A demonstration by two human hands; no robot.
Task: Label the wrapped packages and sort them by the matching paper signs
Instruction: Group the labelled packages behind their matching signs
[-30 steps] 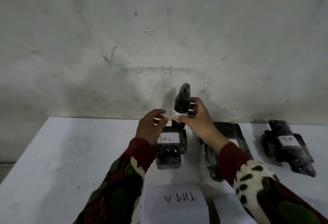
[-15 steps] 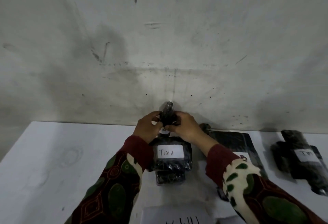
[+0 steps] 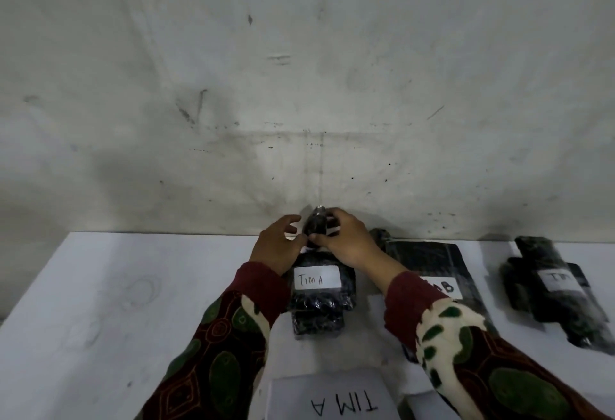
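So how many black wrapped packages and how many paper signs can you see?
Black wrapped packages, at least 6: small one held upright, two stacked with a TIM A label, flat one partly behind the right sleeve, two at far right.
Paper signs, 2: TIM A sign, one half hidden.
Total: 8

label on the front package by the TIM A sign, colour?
White label, dark handwriting reading TIM A; head view.

Surface (image 3: 100, 286): white, marked faintly with ring-shaped stains at its left part.
Wall (image 3: 299, 87): grey, scuffed, dotted with dark specks, set directly behind the surface.
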